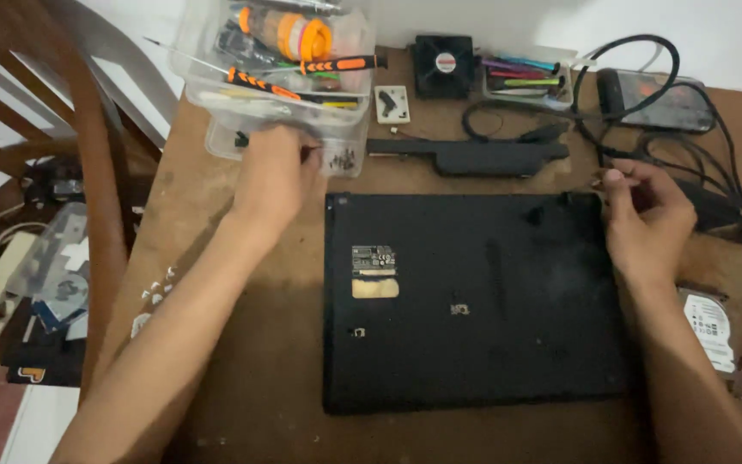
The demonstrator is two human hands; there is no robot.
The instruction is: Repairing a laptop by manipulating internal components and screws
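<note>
Left hand (275,176) curled at clear tray (341,142) of screws, up-left of laptop (474,301). Right hand (646,215) pinched at far right corner, nearer; contents unclear.

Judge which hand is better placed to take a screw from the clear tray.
Left. The left hand is already at the clear plastic tray, fingers beside the small dark screws. The right hand is at the black laptop's far right corner, away from the tray.
</note>
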